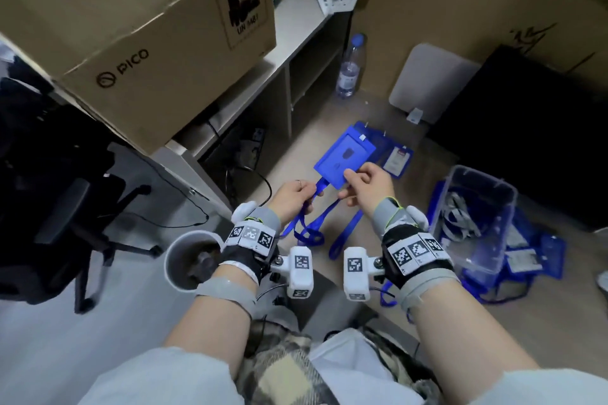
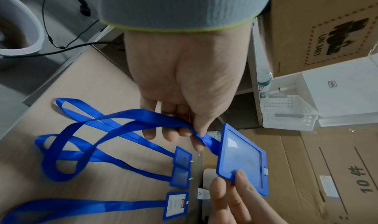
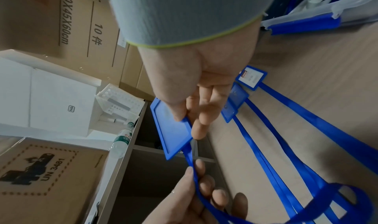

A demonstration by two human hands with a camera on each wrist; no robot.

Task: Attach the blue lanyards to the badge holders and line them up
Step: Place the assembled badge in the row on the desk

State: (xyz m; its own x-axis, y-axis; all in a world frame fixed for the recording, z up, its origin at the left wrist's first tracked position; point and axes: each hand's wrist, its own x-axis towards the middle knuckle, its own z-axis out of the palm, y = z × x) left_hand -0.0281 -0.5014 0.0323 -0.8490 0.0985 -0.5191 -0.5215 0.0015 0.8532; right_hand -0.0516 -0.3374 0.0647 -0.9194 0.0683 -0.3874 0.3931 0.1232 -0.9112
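Observation:
A blue badge holder (image 1: 342,154) is held above the floor, its near edge pinched by my right hand (image 1: 365,186). A blue lanyard (image 1: 320,186) runs from that holder's near end; my left hand (image 1: 296,196) pinches it close to the holder, and the rest hangs in loops (image 1: 309,230) below. In the left wrist view the holder (image 2: 241,159) shows its clear window, with the strap (image 2: 143,117) trailing left. Three holders with lanyards lie side by side on the floor (image 2: 181,167), one with a white card (image 2: 176,205). The right wrist view shows the held holder (image 3: 174,130).
A clear plastic bin (image 1: 473,217) of lanyards sits to the right, with more blue holders (image 1: 533,256) around it. A water bottle (image 1: 350,66) stands by the shelf unit (image 1: 289,92). Cardboard boxes (image 1: 138,26) loom left and behind. A white bucket (image 1: 187,260) and office chair (image 1: 65,194) stand left.

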